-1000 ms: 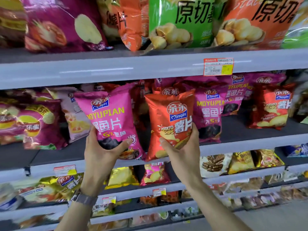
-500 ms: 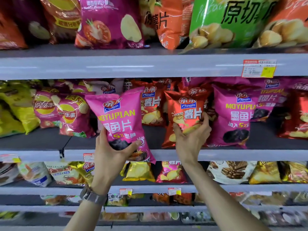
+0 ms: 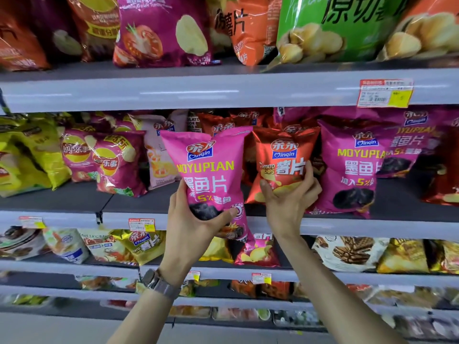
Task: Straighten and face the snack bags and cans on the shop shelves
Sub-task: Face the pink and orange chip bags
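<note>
My left hand (image 3: 191,224) grips the bottom of a pink Moyupian snack bag (image 3: 211,170), held upright in front of the middle shelf (image 3: 347,227) with its label facing me. My right hand (image 3: 288,199) grips the lower part of a red potato chip bag (image 3: 283,157), which stands on the middle shelf just right of the pink bag. Another pink Moyupian bag (image 3: 352,167) stands right of the red one. More red bags sit behind, partly hidden.
Purple bags (image 3: 116,165) and yellow bags (image 3: 27,160) fill the middle shelf's left side. Large purple (image 3: 161,28), orange and green (image 3: 335,26) bags line the top shelf. Lower shelves hold gold bags (image 3: 146,244) and wafer packs (image 3: 347,252). A price tag (image 3: 385,93) hangs on the upper shelf edge.
My right hand has pushed the red bag back onto the middle shelf, next to the pink bag on the right. My left hand still holds the pink bag, now more upright.
</note>
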`<act>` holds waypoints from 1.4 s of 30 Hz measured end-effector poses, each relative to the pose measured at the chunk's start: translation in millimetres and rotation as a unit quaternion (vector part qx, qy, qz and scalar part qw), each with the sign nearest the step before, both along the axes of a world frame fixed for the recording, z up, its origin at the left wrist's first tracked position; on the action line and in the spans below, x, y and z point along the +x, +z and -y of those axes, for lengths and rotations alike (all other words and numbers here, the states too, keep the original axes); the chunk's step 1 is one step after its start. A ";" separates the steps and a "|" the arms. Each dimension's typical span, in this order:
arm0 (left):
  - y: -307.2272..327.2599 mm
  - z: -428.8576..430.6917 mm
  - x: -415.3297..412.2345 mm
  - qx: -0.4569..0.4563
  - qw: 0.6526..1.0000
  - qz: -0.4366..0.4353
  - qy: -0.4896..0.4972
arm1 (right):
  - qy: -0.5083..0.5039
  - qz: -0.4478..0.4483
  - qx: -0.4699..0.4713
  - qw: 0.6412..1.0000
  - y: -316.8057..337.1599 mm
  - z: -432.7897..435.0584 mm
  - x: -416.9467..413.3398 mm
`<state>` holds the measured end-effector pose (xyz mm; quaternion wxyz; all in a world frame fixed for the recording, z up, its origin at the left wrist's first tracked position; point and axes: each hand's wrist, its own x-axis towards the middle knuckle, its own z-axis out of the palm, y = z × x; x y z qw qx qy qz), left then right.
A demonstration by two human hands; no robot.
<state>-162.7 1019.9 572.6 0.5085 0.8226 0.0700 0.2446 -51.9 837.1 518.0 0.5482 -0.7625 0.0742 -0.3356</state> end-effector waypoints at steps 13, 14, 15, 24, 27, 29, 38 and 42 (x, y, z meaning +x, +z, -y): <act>8.7 118.2 -5.4 0.030 0.998 -0.013 -0.057 | 0.349 -0.025 0.017 0.937 34.6 99.7 -120.4; 10.9 131.8 -5.9 0.034 0.997 -0.012 -0.069 | 0.350 -0.034 0.028 0.936 36.3 115.5 -123.8; 13.0 146.2 -6.5 0.036 0.996 -0.010 -0.084 | 0.345 -0.041 0.039 0.937 37.4 132.2 -125.3; 21.2 300.6 21.0 0.059 0.959 -0.025 -0.277 | 0.228 -0.063 0.087 0.968 41.1 309.6 -98.1; 19.3 348.4 48.9 0.062 0.952 -0.058 -0.295 | 0.211 -0.081 0.079 0.971 43.1 359.4 -66.9; 18.6 374.5 71.3 0.067 0.954 -0.066 -0.283 | 0.207 -0.108 0.071 0.970 39.7 382.5 -37.9; -10.7 407.5 118.6 0.074 0.975 -0.074 -0.198 | 0.213 -0.121 -0.049 0.968 17.7 400.0 31.8; -12.4 402.0 107.3 0.102 0.976 -0.069 -0.178 | 0.186 -0.100 -0.043 0.976 12.3 407.2 27.7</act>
